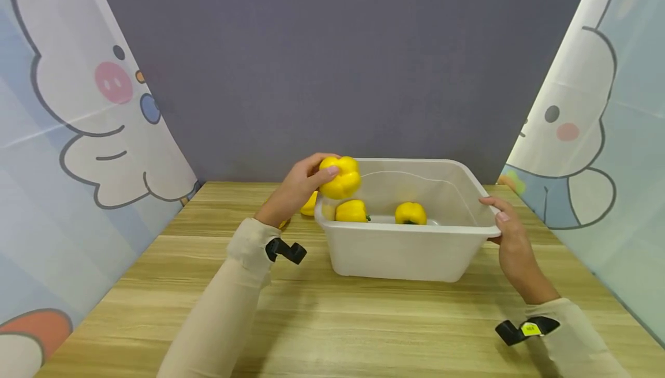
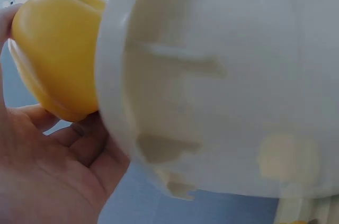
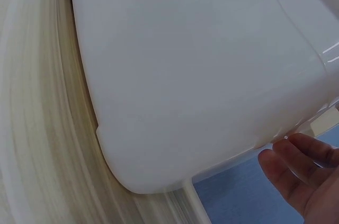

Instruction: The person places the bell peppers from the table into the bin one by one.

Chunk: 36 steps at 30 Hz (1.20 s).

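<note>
In the head view my left hand (image 1: 301, 184) grips a yellow bell pepper (image 1: 341, 179) at the left rim of a white plastic tub (image 1: 400, 251). The left wrist view has this pepper (image 2: 61, 49) between thumb and fingers, beside the tub's rim (image 2: 114, 54). Inside the tub lie two more yellow peppers, one near the left wall (image 1: 351, 211) and one toward the middle (image 1: 410, 213). My right hand (image 1: 514, 245) holds the tub's right rim, thumb on top and fingers beneath; its fingertips (image 3: 286, 155) show under the edge in the right wrist view.
Another yellow pepper (image 1: 309, 205) sits on the wooden table (image 1: 332, 326) just left of the tub, partly hidden by the left hand. A grey panel (image 1: 343, 60) rises behind the table, with cartoon-printed sheets (image 1: 119, 153) at both sides.
</note>
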### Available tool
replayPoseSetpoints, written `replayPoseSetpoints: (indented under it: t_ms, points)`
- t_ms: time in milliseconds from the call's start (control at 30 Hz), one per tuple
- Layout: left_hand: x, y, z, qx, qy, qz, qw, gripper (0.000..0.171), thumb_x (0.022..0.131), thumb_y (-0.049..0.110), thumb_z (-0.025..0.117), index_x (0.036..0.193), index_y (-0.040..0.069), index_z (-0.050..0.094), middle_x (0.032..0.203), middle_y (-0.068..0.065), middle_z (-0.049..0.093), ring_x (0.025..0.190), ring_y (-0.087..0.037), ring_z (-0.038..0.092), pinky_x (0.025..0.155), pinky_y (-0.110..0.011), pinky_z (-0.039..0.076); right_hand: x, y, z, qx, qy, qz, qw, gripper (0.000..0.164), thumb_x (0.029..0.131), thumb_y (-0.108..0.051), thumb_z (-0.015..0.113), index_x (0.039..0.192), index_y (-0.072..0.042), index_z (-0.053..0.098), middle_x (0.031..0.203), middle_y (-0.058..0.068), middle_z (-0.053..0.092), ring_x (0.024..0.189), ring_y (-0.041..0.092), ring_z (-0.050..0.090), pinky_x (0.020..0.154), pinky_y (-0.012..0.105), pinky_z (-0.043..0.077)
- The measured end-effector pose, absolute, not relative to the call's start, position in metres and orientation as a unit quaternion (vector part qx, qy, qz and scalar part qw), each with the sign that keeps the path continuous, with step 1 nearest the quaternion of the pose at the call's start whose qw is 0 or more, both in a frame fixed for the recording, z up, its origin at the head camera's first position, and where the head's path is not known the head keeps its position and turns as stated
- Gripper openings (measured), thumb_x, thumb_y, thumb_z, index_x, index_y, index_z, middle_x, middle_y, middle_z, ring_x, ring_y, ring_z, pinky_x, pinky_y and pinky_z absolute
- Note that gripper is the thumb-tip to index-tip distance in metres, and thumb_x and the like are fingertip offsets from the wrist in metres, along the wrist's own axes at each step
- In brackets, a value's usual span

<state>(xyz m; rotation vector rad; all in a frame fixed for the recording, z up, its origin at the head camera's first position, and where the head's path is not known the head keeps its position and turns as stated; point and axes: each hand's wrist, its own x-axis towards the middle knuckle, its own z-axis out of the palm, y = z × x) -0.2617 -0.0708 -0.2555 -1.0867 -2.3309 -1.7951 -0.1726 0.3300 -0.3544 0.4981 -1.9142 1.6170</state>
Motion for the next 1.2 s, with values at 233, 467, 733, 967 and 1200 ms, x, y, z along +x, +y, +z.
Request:
replayPoseSetpoints:
  t_ms: [233,467,733,967,1200]
  points:
    - [-0.266,-0.068,-0.241,-0.353,-0.777,-0.521,-0.010,0.045,0.098,0.047,0.060,0.134,0.019,0.058,0.120,-0.003,0.064,0.103,-0.024,0.062,0.091,-0.041,0.051,-0.173,0.330,-0.354,0.185,-0.714,0.610,0.290,0.040,0.108,-0.022,0.029,0.135,-0.008,0.055,0.123,0.006,0.052,0.090,0.014,0.055,0.069,0.019,0.049]
    - [-0.267,-0.061,-0.233,-0.338,-0.822,-0.458,-0.023,0.050,0.093,0.055,0.065,0.133,0.025,0.059,0.122,0.004,0.061,0.105,-0.019,0.061,0.088,-0.040,0.053,-0.172,0.329,-0.354,0.178,-0.718,0.607,0.290,0.041,0.108,-0.023,0.029,0.136,-0.007,0.054,0.125,0.006,0.051,0.092,0.014,0.054,0.069,0.019,0.049]
    - [-0.269,-0.056,-0.224,-0.347,-0.834,-0.426,-0.044,0.051,0.092,0.057,0.065,0.132,0.026,0.061,0.123,0.004,0.060,0.108,-0.020,0.059,0.088,-0.045,0.052,-0.171,0.330,-0.355,0.182,-0.710,0.618,0.283,0.040,0.108,-0.022,0.029,0.135,-0.012,0.056,0.126,0.004,0.050,0.093,0.013,0.054,0.070,0.019,0.048]
    - [-0.271,-0.050,-0.214,-0.353,-0.854,-0.371,-0.090,0.054,0.090,0.055,0.068,0.133,0.023,0.060,0.124,0.004,0.060,0.106,-0.018,0.060,0.085,-0.043,0.055,-0.172,0.332,-0.355,0.178,-0.711,0.619,0.284,0.041,0.108,-0.023,0.029,0.137,-0.008,0.054,0.127,0.005,0.050,0.093,0.014,0.054,0.071,0.019,0.049]
    - [-0.271,-0.045,-0.205,-0.371,-0.854,-0.345,-0.117,0.052,0.090,0.056,0.067,0.129,0.022,0.061,0.121,0.004,0.062,0.104,-0.018,0.061,0.083,-0.037,0.054,-0.173,0.330,-0.355,0.181,-0.710,0.618,0.283,0.041,0.108,-0.023,0.029,0.138,-0.006,0.053,0.126,0.007,0.051,0.093,0.015,0.054,0.072,0.019,0.048]
